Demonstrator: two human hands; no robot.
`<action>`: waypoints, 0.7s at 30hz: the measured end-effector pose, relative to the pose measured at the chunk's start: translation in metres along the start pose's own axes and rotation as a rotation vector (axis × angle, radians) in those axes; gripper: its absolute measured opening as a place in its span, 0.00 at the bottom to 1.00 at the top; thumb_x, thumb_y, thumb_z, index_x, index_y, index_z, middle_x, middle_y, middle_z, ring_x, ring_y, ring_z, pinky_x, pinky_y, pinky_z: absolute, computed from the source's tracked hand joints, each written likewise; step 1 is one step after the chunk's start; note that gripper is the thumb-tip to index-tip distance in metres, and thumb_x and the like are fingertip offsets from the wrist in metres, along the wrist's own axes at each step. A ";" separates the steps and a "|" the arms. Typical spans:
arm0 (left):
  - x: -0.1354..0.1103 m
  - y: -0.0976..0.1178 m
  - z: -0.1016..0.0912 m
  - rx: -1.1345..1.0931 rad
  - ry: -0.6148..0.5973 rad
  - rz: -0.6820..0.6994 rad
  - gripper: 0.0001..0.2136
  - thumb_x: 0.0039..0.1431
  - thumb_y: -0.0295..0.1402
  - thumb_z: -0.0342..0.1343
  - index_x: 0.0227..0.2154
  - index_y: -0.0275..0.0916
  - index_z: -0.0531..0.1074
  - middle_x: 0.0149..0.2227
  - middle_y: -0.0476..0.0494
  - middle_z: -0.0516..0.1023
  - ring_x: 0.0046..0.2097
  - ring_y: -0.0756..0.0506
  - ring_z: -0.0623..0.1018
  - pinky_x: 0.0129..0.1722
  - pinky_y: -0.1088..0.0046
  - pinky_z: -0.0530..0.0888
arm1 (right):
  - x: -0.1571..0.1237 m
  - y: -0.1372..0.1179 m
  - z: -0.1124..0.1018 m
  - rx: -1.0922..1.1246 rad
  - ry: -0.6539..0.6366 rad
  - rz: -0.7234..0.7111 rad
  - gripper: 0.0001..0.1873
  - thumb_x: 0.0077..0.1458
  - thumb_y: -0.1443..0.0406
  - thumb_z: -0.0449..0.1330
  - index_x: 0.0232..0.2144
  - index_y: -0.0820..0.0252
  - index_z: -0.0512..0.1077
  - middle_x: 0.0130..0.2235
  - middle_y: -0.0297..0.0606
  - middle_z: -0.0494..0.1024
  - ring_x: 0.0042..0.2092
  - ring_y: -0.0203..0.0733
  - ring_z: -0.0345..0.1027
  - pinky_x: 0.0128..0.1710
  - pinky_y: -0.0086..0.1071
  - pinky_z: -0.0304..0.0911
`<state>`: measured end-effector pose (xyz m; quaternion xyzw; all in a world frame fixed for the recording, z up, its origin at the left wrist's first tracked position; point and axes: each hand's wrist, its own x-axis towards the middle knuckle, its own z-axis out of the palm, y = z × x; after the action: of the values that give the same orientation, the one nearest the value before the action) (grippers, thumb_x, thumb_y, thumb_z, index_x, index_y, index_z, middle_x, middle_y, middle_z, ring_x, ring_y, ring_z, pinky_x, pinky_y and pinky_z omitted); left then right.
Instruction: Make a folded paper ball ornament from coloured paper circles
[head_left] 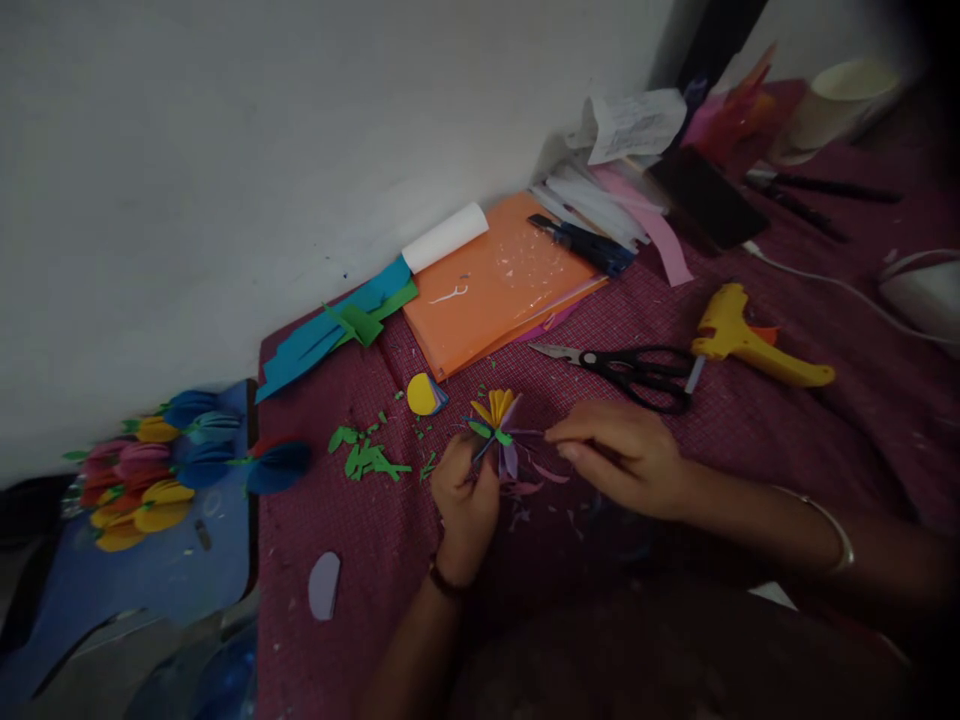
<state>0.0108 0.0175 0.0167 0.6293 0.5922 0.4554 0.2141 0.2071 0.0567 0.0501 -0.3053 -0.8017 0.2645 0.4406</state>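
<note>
My left hand [466, 500] is closed around the lower side of a small paper flower [500, 408] with fanned yellow, purple and pinkish folds and green bits at its middle. At the flower's right side, my right hand [626, 458] pinches the tip of a thin dark purple fold between thumb and fingers. Just beyond the left hand lies a stack of round paper pieces [424, 395], yellow on top. Green paper scraps [369, 458] are scattered to its left. A folded lilac paper half-circle [324, 586] rests nearer the front.
Black-handled scissors [619, 368] and a yellow glue gun [750, 340] lie beyond my right hand. Orange sheets [487, 300] carry a utility knife [581, 243]. Blue paper strips [315, 335] lie by the wall. Finished paper balls [161, 505] sit on a blue stool [187, 560] at left.
</note>
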 end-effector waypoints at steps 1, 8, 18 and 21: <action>-0.001 -0.001 0.000 -0.010 -0.004 -0.014 0.08 0.59 0.28 0.53 0.24 0.38 0.69 0.26 0.51 0.70 0.29 0.51 0.69 0.31 0.76 0.67 | 0.000 0.001 -0.001 0.031 0.023 0.051 0.06 0.59 0.69 0.55 0.35 0.58 0.71 0.28 0.35 0.76 0.30 0.35 0.69 0.30 0.29 0.63; -0.004 -0.006 0.001 -0.104 -0.014 -0.094 0.06 0.58 0.30 0.55 0.26 0.38 0.72 0.25 0.52 0.69 0.29 0.51 0.68 0.31 0.77 0.66 | 0.001 0.015 0.003 0.151 -0.016 0.126 0.07 0.55 0.68 0.59 0.38 0.60 0.71 0.34 0.38 0.72 0.35 0.37 0.66 0.34 0.31 0.63; -0.004 0.004 -0.001 -0.121 -0.137 0.050 0.06 0.57 0.28 0.55 0.26 0.38 0.73 0.26 0.51 0.72 0.29 0.51 0.72 0.30 0.78 0.68 | 0.001 0.019 0.007 0.125 -0.162 0.063 0.05 0.57 0.70 0.57 0.35 0.62 0.73 0.34 0.38 0.71 0.37 0.37 0.66 0.39 0.31 0.61; -0.005 0.007 -0.002 -0.088 -0.162 0.085 0.02 0.55 0.27 0.57 0.29 0.38 0.74 0.26 0.52 0.73 0.29 0.52 0.71 0.29 0.78 0.68 | 0.000 0.017 0.009 0.066 -0.212 0.011 0.05 0.58 0.70 0.57 0.34 0.61 0.73 0.34 0.38 0.73 0.38 0.38 0.66 0.40 0.32 0.60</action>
<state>0.0133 0.0109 0.0216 0.6786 0.5253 0.4372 0.2693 0.2040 0.0667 0.0337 -0.2651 -0.8330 0.3239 0.3618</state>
